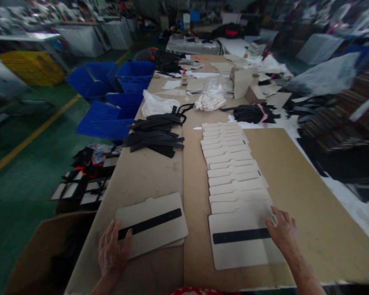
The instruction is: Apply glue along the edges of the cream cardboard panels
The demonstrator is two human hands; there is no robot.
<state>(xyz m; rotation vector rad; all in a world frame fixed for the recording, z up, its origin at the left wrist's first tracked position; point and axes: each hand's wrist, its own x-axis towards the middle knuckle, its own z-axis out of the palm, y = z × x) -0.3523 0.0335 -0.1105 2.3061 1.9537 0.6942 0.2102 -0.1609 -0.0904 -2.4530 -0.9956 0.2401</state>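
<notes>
Beige card panels (150, 225) lie beneath the unclenched left hand (110, 250) and right hand (283, 233).

We see two cream cards (160, 233) near us, and each one carries a black stripe (241, 235). Beside them we see black straps (153, 139) and a tan board (295, 196). The crates (110, 102) are bright blue, and the green floor (27, 196) has a yellow line (33, 137).
</notes>
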